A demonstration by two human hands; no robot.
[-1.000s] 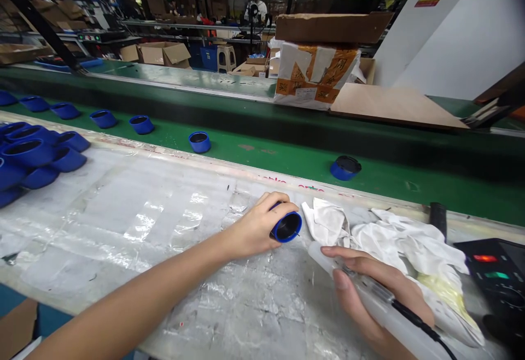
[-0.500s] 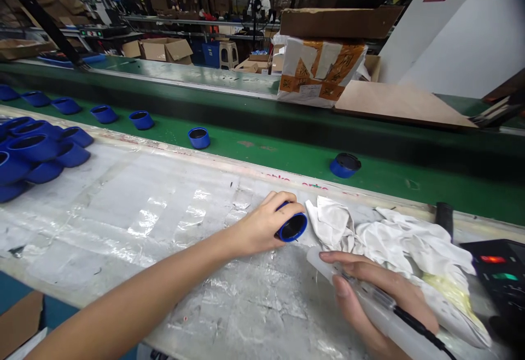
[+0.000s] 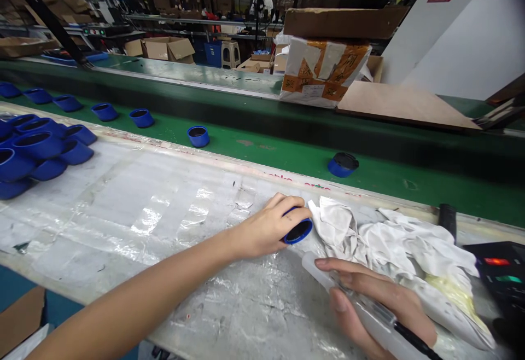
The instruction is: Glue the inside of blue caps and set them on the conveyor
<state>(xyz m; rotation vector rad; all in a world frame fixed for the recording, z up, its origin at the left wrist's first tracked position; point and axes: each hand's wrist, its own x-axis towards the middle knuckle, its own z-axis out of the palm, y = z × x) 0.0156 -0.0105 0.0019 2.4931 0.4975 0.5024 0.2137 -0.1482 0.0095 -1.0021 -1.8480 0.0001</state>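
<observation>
My left hand (image 3: 268, 226) is closed around a blue round cup-like part (image 3: 298, 231) with a dark inside, tilted so its opening faces me. Just to the right, my right hand (image 3: 377, 300) grips a translucent white wand-shaped tool (image 3: 315, 270) with a black cord. The tool's blunt tip points toward the blue part, and a gap shows between them. Crumpled white cloths (image 3: 402, 239) lie beyond the right hand. At the far left, several like blue parts (image 3: 39, 144) are stacked on the plastic-covered table (image 3: 118, 196).
A green conveyor belt (image 3: 262, 155) runs behind the table, with several blue parts spaced along it, one a dark-topped blue part (image 3: 343, 164). A black box with lit displays (image 3: 498, 270) stands at right. Across the belt sits a taped carton (image 3: 320, 70).
The blue part in my left hand has tipped, so its opening looks narrower. My right hand and the tool have shifted slightly left. The parts on the belt have barely moved.
</observation>
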